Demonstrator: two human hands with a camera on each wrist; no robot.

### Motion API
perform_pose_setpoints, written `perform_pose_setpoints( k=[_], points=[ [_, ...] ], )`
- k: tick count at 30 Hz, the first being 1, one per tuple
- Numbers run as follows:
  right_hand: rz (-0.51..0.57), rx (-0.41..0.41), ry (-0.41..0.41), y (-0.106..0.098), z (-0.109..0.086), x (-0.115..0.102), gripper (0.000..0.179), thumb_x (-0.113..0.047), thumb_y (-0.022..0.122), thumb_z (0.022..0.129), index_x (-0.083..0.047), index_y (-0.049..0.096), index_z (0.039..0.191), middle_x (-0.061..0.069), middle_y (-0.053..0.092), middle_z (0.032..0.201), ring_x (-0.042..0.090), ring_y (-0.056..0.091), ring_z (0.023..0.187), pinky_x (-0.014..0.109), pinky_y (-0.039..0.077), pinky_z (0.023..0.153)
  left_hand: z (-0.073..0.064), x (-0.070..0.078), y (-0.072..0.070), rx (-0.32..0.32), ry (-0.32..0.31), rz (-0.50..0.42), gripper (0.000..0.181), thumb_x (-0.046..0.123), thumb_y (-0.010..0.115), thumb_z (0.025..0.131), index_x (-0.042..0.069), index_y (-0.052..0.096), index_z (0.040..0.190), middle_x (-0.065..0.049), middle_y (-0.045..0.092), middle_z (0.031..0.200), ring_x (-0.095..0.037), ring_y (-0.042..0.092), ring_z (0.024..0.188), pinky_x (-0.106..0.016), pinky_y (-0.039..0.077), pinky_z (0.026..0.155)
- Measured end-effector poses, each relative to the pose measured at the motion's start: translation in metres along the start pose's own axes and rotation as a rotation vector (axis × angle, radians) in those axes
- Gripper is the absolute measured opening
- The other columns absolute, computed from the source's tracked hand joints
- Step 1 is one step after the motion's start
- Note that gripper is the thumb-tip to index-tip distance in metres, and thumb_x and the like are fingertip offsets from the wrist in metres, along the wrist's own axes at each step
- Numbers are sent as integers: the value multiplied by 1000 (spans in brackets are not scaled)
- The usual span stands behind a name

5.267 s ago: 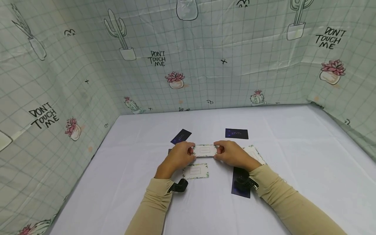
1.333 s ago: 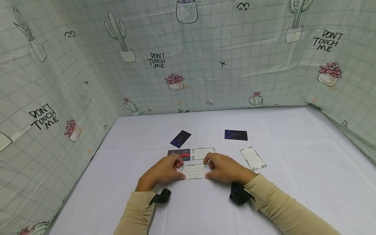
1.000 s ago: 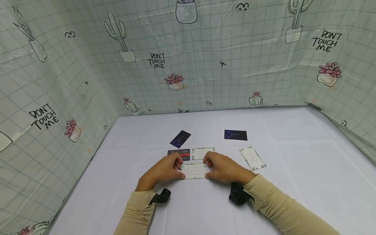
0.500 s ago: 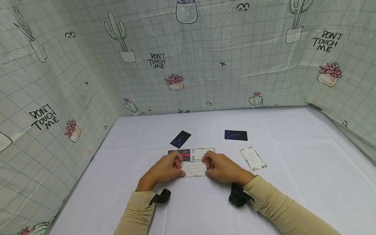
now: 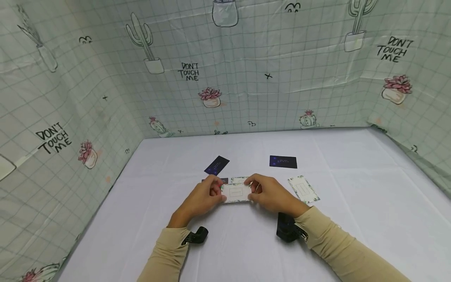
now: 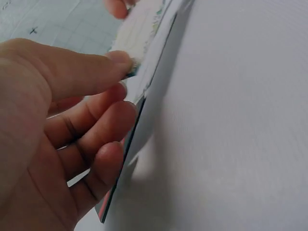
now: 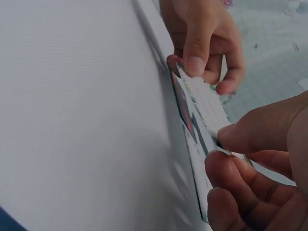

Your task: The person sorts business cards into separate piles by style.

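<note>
My left hand (image 5: 202, 197) and right hand (image 5: 270, 194) pinch the two short ends of a white business card (image 5: 236, 193) with a leafy green border. Both wrist views show the card (image 6: 137, 33) lifted off the table, thumbs on its printed face. Just behind it lie two flat cards, partly covered: a dark business card with a red stripe (image 5: 224, 180) on the left and another white leafy business card (image 5: 239, 179) on the right. In the right wrist view, the red-striped card (image 7: 181, 103) shows under the held one.
A dark blue business card (image 5: 217, 165) lies askew at the back left, and a second dark blue card (image 5: 283, 161) lies at the back right. One more white leafy card (image 5: 303, 189) rests tilted beside my right hand. Printed cloth (image 5: 246, 98) walls the white table (image 5: 183, 156).
Earlier, my hands released one white card behind and moved to the nearer one. Over the last half second, they have raised that card and carried it away from me, over the two cards behind.
</note>
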State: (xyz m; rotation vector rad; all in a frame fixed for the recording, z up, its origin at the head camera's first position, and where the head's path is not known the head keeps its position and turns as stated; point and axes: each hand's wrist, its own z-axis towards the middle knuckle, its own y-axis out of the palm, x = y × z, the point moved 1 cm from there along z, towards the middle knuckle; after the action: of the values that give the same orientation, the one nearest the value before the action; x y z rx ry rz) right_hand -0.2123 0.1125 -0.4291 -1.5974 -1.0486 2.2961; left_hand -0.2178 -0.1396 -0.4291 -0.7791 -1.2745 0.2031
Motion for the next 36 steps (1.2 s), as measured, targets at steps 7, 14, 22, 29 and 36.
perform_pose_setpoints(
  k=[7,14,22,29,36],
  points=[
    [51,56,33,-9,6,2,32,0,72,85,-7,66,116,2,60,89,16,58,77,28,46,62,4,9,-4,82,40,-37,33,4,75,88,7,59,117,0,63,87,-15,58,74,-25,47,65],
    [52,106,63,-21,8,7,32,-3,70,86,-7,66,117,3,61,91,17,59,79,30,47,65,21,18,-2,83,60,-25,33,7,74,90,7,60,120,1,64,88,-15,59,74,-27,47,65],
    [58,148,92,-31,11,16,33,-5,69,90,-5,64,123,6,62,96,19,59,82,33,49,69,39,20,-2,73,4,-56,31,14,73,93,12,61,122,4,67,90,-16,61,80,-32,51,72],
    [111,170,121,-37,13,20,36,-4,68,90,-2,63,125,8,62,96,19,62,77,33,53,65,48,22,2,81,7,-76,34,16,71,93,11,62,125,2,67,94,-18,61,82,-35,49,71],
    [103,168,152,-40,12,22,41,-5,68,90,1,62,130,8,64,95,19,62,75,36,52,66,54,24,6,62,-33,-63,40,16,73,92,7,62,129,0,67,98,-16,64,86,-34,52,74]
  ],
)
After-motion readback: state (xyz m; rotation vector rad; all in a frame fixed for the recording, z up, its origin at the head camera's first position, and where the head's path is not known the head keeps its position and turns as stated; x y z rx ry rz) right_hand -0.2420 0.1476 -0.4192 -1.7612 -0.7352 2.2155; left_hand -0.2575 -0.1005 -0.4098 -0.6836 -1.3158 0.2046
